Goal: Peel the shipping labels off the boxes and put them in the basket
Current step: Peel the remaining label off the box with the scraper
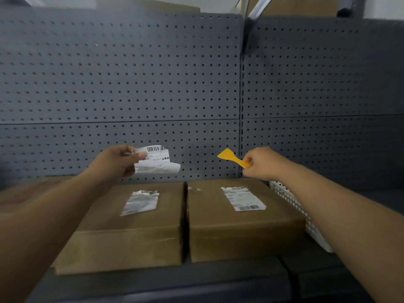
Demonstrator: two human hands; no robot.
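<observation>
While the left hand (115, 160) pinches a torn label piece (156, 159) between thumb and fingers, raised above the left box (135, 228), the right hand (261, 164) grips a yellow scraper (231, 158) by its handle, blade pointing to 10 o'clock. Neither hand touches a box.

Findings:
- The left box and the right box (240, 228) sit side by side, touching, on the dark worktop (175, 281) before a grey pegboard (131, 73).
- A ragged label remnant (141, 202) is stuck to the left box's top face.
- An apparently whole label (242, 199) lies on the right box.
- The white perforated basket (286, 200) stands at 3 o'clock of the right box, just beside it, partly hidden by the right forearm.

Assessment: the step in hand appears to be delivering the torn piece to the basket. The piece should travel toward 3 o'clock, passing clear of the scraper, and be released well over the basket's opening. Its adhesive side may cling to the fingers, so a deliberate flick or wipe on the rim is advisable. The remnant will then need the blade held flat to avoid gouging the cardboard.
</observation>
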